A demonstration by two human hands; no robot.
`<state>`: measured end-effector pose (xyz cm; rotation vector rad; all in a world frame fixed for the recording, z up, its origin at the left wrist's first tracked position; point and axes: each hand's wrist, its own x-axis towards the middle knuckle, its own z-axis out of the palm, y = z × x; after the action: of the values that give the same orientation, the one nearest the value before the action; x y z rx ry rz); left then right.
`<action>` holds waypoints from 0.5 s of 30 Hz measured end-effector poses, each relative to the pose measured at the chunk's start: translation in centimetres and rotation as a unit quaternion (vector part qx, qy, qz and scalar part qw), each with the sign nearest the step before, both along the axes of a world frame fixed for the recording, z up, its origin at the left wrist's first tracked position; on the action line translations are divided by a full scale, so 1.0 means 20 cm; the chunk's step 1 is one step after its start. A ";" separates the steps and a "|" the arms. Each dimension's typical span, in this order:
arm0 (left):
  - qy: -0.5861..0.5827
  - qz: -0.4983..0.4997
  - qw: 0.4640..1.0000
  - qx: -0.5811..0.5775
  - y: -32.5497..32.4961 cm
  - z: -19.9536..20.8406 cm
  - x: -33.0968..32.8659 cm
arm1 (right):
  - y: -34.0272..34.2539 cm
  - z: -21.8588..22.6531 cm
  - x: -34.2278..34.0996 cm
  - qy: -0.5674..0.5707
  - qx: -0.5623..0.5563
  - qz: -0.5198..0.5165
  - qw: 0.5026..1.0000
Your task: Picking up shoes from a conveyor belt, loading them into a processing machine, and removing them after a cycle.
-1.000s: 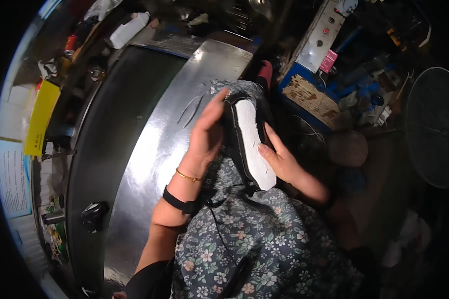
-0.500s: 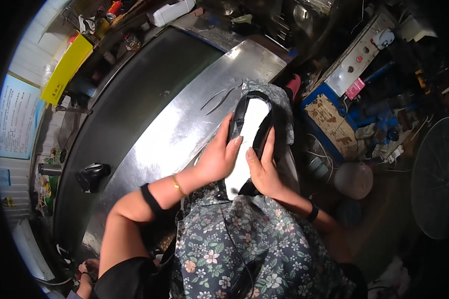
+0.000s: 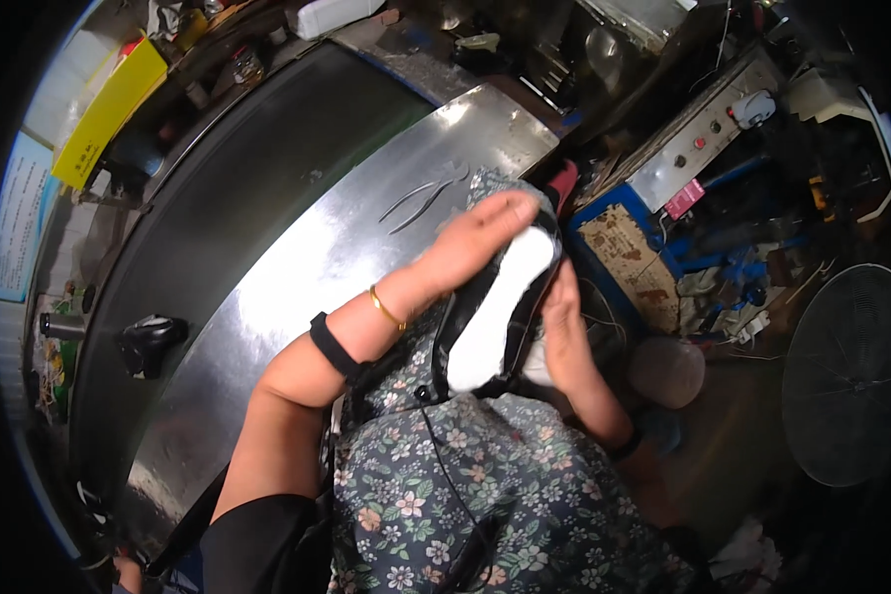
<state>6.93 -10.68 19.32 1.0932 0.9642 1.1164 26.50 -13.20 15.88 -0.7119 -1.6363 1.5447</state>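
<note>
A black shoe upper with a white sole-shaped insole (image 3: 500,312) facing up lies at my lap, over a dark floral apron (image 3: 465,475). My left hand (image 3: 480,236) is closed over its far end, thumb side up; some of the fingers are hidden behind the shoe. Against the shoe's right side rests my right hand (image 3: 566,332), its fingers curled along the edge and partly out of sight. A pair of pincers (image 3: 424,201) lies on the shiny metal ledge (image 3: 297,267), beyond my left forearm.
Beside the ledge runs a dark conveyor belt (image 3: 228,188) carrying another black shoe (image 3: 153,345). To the right stand a machine with a control panel (image 3: 698,144), a pale round container (image 3: 666,371) and a large fan (image 3: 846,371). A yellow box (image 3: 109,114) is at the far left.
My left hand has slid from the shoe's left side up over its far end. The right thumb has left the white insole. The shoe has tilted rightward and come nearer.
</note>
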 end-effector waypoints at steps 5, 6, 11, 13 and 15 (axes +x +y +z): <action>0.176 -0.003 0.983 0.058 -0.02 -0.04 0.06 | 0.30 0.15 -0.07 -0.070 0.065 -0.013 0.995; 0.175 -0.006 0.983 0.060 0.00 -0.05 0.05 | 0.32 0.14 -0.07 -0.071 0.066 -0.017 0.995; -0.009 -0.048 0.995 0.083 0.06 -0.11 0.05 | 0.31 0.09 -0.12 -0.040 0.079 -0.099 0.991; 0.029 -0.013 0.994 0.107 0.03 -0.09 0.05 | 0.37 0.15 -0.08 0.056 -0.109 -0.010 0.992; 0.024 -0.022 0.994 0.101 0.04 -0.13 0.05 | 0.38 0.22 -0.03 0.102 -0.204 0.060 0.972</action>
<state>7.85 -9.83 16.80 1.3052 0.8736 1.1747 25.94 -5.62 20.26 -0.6469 -1.2414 2.0035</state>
